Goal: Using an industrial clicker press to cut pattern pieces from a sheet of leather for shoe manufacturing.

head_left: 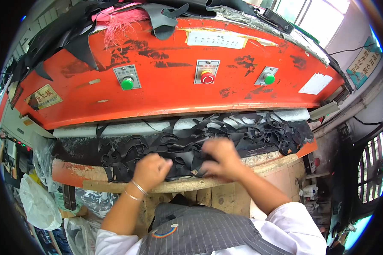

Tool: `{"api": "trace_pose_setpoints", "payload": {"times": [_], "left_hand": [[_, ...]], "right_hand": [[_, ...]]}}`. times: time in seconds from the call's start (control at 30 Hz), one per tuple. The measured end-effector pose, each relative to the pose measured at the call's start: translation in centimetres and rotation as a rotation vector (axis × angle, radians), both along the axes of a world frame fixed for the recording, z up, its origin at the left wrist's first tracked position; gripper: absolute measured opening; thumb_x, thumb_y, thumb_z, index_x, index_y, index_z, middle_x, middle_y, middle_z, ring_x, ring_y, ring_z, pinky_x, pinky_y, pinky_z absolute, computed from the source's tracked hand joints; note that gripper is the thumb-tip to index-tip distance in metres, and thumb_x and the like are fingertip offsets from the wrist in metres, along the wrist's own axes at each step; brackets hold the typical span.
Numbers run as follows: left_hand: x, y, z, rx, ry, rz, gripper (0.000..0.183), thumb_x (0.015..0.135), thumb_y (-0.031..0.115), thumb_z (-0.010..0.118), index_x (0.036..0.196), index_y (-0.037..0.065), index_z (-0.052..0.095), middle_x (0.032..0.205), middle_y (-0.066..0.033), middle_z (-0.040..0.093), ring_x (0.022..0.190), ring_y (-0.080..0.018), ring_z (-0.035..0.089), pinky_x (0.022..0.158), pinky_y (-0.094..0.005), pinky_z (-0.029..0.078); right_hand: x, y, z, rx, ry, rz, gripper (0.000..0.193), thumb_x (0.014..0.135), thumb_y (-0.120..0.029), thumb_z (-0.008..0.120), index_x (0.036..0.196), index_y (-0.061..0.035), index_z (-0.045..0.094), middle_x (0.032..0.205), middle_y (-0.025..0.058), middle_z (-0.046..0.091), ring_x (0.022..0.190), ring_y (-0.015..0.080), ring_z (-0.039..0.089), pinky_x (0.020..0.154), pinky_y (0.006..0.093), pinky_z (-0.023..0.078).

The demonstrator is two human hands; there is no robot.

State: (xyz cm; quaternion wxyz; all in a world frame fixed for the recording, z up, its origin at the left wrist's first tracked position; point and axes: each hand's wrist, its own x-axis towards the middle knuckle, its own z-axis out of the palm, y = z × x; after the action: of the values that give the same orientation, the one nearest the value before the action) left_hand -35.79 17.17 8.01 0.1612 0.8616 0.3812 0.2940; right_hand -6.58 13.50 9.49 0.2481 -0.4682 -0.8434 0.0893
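A tangle of black sheet scraps [185,158], cut into strips and looped offcuts, covers the middle of the machine's bed. My left hand [152,172], with two bangles on the wrist, is closed over the near edge of this tangle. Its fingers are curled, and whatever they hold is hidden. To its right, my right hand [222,159] hovers over or touches the scraps with bent fingers. Motion smears that hand, so its grip is unclear.
Ahead rises a red machine panel [166,91] with two green push buttons [127,83] and a red stop button [207,77]. Black sheets [161,19] and pink strands [121,25] hang over its top. A white plastic bag [39,202] stands at left.
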Motion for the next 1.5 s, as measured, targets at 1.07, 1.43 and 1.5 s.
{"api": "trace_pose_setpoints", "payload": {"times": [1.07, 1.43, 1.5], "left_hand": [[2.5, 31.0, -8.1, -0.256, 0.051, 0.368, 0.039, 0.098, 0.032, 0.044, 0.131, 0.016, 0.057, 0.141, -0.0124, 0.049, 0.133, -0.0322, 0.043, 0.112, -0.0495, 0.027], [1.1, 28.8, -8.7, -0.252, 0.348, 0.418, 0.044, 0.094, 0.036, 0.054, 0.135, 0.019, 0.055, 0.146, -0.0118, 0.044, 0.138, -0.0325, 0.036, 0.112, -0.0496, 0.027], [3.2, 26.0, -5.6, -0.467, -0.041, 0.331, 0.043, 0.097, 0.039, 0.052, 0.121, 0.005, 0.064, 0.117, -0.014, 0.066, 0.108, -0.0251, 0.062, 0.099, -0.0403, 0.044]], "right_hand": [[0.1, 25.9, -6.7, -0.201, -0.293, -0.483, 0.093, 0.07, -0.057, 0.074, 0.144, -0.0149, 0.038, 0.13, 0.0215, 0.049, 0.12, 0.0347, 0.045, 0.1, 0.043, 0.038], [5.2, 19.8, -5.6, 0.453, 0.267, -0.253, 0.07, 0.059, -0.011, 0.08, 0.122, -0.0015, 0.051, 0.121, 0.0223, 0.047, 0.107, 0.0413, 0.046, 0.092, 0.0485, 0.042], [7.1, 17.5, -4.1, 0.521, 0.227, -0.14, 0.068, 0.057, -0.009, 0.077, 0.119, -0.001, 0.053, 0.121, 0.0217, 0.047, 0.106, 0.0408, 0.047, 0.09, 0.0483, 0.043]]}}
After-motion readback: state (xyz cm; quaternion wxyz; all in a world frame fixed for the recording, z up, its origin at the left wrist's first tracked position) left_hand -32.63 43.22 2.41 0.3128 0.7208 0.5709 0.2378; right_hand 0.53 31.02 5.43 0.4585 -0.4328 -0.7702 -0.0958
